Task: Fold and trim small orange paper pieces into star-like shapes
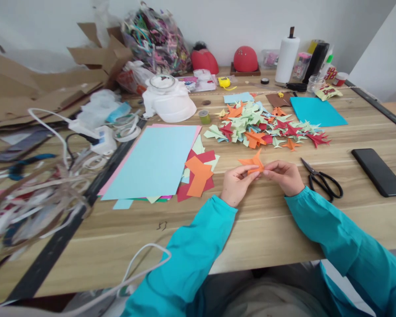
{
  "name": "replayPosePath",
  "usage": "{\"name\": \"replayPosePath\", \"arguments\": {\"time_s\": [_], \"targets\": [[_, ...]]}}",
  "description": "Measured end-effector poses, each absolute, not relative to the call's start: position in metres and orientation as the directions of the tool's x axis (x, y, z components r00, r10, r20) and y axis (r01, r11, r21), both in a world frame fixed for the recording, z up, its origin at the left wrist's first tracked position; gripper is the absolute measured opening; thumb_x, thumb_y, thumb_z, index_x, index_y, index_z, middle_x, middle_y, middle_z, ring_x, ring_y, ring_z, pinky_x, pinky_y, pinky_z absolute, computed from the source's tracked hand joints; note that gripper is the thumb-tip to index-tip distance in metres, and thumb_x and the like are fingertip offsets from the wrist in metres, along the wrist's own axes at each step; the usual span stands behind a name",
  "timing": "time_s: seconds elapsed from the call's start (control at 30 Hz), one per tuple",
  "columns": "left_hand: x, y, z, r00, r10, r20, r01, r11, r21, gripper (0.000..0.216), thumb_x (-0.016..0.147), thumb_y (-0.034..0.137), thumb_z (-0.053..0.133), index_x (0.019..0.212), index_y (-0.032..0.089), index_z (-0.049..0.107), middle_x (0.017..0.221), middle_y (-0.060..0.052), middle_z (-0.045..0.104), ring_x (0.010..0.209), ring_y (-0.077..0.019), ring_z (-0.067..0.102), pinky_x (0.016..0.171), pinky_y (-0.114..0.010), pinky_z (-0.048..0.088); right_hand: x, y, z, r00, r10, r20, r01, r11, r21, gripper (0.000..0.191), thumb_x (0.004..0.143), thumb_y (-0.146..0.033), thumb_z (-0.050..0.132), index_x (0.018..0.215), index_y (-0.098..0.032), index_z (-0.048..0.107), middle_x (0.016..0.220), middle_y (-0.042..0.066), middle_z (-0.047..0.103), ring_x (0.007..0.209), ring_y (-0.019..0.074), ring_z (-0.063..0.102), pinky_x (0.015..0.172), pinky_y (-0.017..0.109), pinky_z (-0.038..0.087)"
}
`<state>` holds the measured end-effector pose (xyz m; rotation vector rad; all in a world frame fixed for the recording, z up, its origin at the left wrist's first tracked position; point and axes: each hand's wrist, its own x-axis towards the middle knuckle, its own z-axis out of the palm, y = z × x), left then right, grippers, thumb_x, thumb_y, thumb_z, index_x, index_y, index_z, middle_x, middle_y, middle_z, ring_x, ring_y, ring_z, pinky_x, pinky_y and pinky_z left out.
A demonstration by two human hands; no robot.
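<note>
Both my hands meet over the wooden table [257,229] on a folded orange paper figure [252,162]. My left hand [235,184] pinches its near left edge. My right hand [284,176] pinches its right side, fingers curled. The figure's pointed wings stick up and away from me. Both arms wear teal sleeves. Black scissors [321,179] lie just right of my right hand.
A heap of folded paper figures [265,127] in green, orange and red lies beyond my hands. Stacked coloured sheets [155,160] and small cut squares [198,176] lie to the left. A black phone [379,171] lies at right. Cardboard, cables and clutter fill the left and back.
</note>
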<state>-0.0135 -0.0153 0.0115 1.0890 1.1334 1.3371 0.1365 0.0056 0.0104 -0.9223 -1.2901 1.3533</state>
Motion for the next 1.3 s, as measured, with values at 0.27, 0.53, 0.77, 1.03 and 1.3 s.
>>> {"name": "replayPosePath", "arguments": {"time_s": [0.27,0.53,0.77,1.03,1.3], "targets": [[-0.0131,-0.0159,0.0105,-0.098,0.993,0.062,-0.104,-0.072,0.992,0.021,0.060,0.025,0.073,0.078,0.014,0.070,0.070,-0.005,0.070,0.064,-0.0160,0.065,0.066,-0.030,0.054,0.1369,0.0070,0.0105,-0.161,0.984,0.081,-0.148,0.057,-0.987,0.023,0.054,-0.031,0.079,0.064,-0.016,0.065,0.068,0.002,0.067,0.056,0.0105,0.058,0.057,0.026,0.049],[-0.0120,-0.0167,0.0106,-0.099,0.994,0.037,-0.125,-0.050,0.991,0.019,0.060,0.023,0.073,0.076,0.014,0.069,0.065,-0.004,0.069,0.060,-0.0151,0.065,0.063,-0.027,0.054,0.1365,0.0067,0.0128,-0.157,0.985,0.070,-0.137,0.048,-0.989,0.024,0.054,-0.032,0.079,0.062,-0.016,0.063,0.056,0.000,0.063,0.050,0.0095,0.054,0.050,0.024,0.044],[-0.0103,-0.0174,0.0135,-0.109,0.994,0.014,-0.157,-0.031,0.987,0.016,0.059,0.021,0.073,0.073,0.013,0.069,0.064,-0.004,0.068,0.056,-0.0131,0.064,0.061,-0.026,0.054,0.1362,0.0061,0.0136,-0.150,0.987,0.064,-0.118,0.047,-0.992,0.025,0.054,-0.033,0.078,0.062,-0.015,0.063,0.052,-0.001,0.061,0.048,0.0096,0.053,0.048,0.024,0.043],[-0.0105,-0.0175,0.0141,-0.087,0.995,-0.039,-0.177,0.023,0.984,0.025,0.059,0.028,0.074,0.078,0.014,0.069,0.069,-0.004,0.069,0.059,-0.0147,0.064,0.064,-0.031,0.055,0.1376,0.0071,0.0127,-0.128,0.987,0.099,-0.070,0.091,-0.993,0.026,0.055,-0.037,0.077,0.062,-0.016,0.062,0.053,0.000,0.061,0.049,0.0106,0.052,0.048,0.025,0.043],[-0.0109,-0.0169,0.0129,-0.103,0.994,-0.021,-0.149,0.005,0.989,0.022,0.059,0.026,0.073,0.076,0.014,0.069,0.068,-0.005,0.069,0.060,-0.0155,0.065,0.065,-0.031,0.055,0.1379,0.0076,0.0113,-0.136,0.985,0.108,-0.085,0.097,-0.992,0.025,0.056,-0.035,0.078,0.063,-0.016,0.062,0.057,0.000,0.063,0.052,0.0104,0.054,0.051,0.025,0.044]]}}
